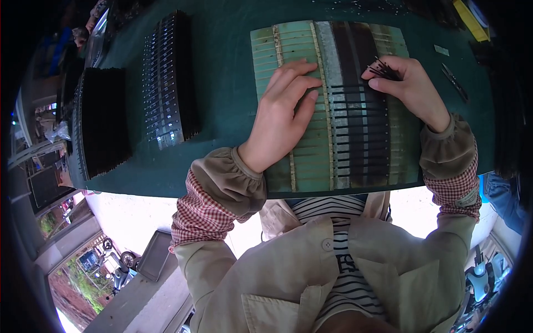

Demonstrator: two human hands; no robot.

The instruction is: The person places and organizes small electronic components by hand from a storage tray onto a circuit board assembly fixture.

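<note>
A pale green board point(304, 147) with ridged strips lies on the dark green table before me. Across its right half runs a dark band point(361, 61), and several thin black rods point(361, 134) lie side by side over it in evenly spaced rows. My left hand point(288, 102) rests on the board with fingers stretched out, its fingertips beside a ridged strip at the rods' left ends. A bundle of loose thin black rods point(386, 71) is held in my right hand point(408, 83), whose thumb and forefinger are close to the topmost rod in the row.
To the left lie a long black rack of rods point(166, 77) and a wider black stack point(102, 119). A pair of small scissors or snips point(455, 83) lies at the right, near a small pale tag point(441, 50). A yellow object point(472, 21) sits at the upper right.
</note>
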